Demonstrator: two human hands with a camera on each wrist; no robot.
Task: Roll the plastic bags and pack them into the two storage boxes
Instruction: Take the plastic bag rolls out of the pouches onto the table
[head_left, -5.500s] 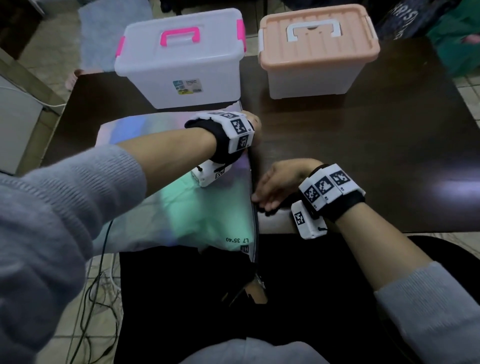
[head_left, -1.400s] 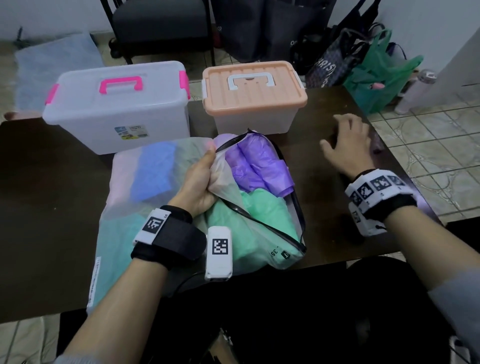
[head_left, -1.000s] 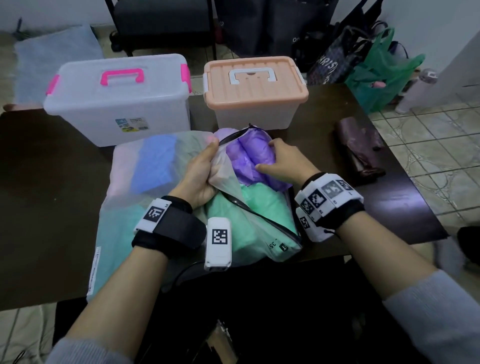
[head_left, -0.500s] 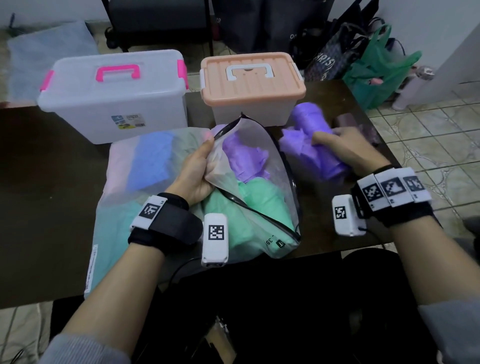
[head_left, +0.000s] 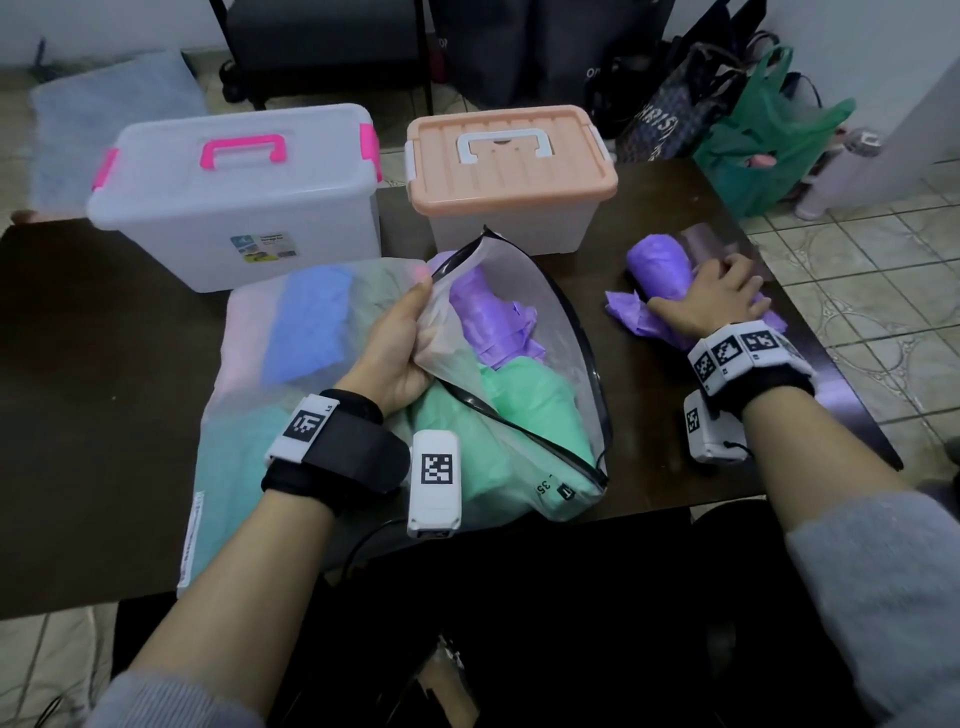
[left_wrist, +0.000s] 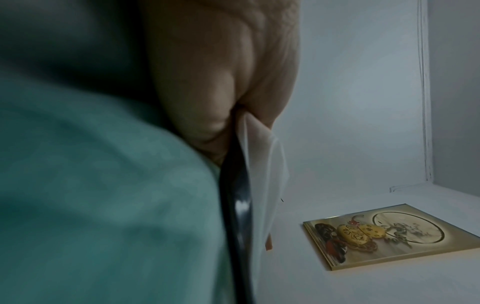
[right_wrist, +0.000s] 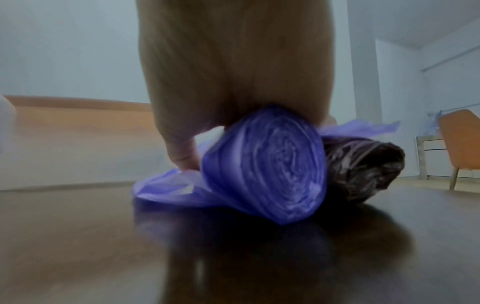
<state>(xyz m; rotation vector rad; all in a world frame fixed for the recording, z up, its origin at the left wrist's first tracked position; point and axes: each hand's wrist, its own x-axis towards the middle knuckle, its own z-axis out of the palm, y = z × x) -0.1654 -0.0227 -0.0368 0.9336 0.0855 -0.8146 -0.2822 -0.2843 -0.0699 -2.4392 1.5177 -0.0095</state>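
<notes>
A large clear zip pouch (head_left: 550, 332) lies on the dark table (head_left: 78, 338), stuffed with purple bags (head_left: 483, 322), green bags (head_left: 530, 415) and blue bags (head_left: 306, 322). My left hand (head_left: 410, 332) pinches the pouch's upper flap and holds its mouth open; the left wrist view shows the thumb on the flap's black zip edge (left_wrist: 236, 205). My right hand (head_left: 711, 296) grips a purple bag roll (head_left: 657, 265) lying on the table at the right, its loose end trailing. The roll's spiral end (right_wrist: 267, 164) faces the right wrist camera.
Two lidded boxes stand at the back: a clear one with pink handle (head_left: 234, 208) and a peach-lidded one (head_left: 509, 161). A dark brown bag roll (head_left: 706, 244) lies just behind the purple roll. The table's right edge is close; bags and a chair stand beyond.
My right hand reached into the pouch, pulled out the purple roll, carried it right and lowered it onto the table beside the dark roll. The left hand kept holding the flap.
</notes>
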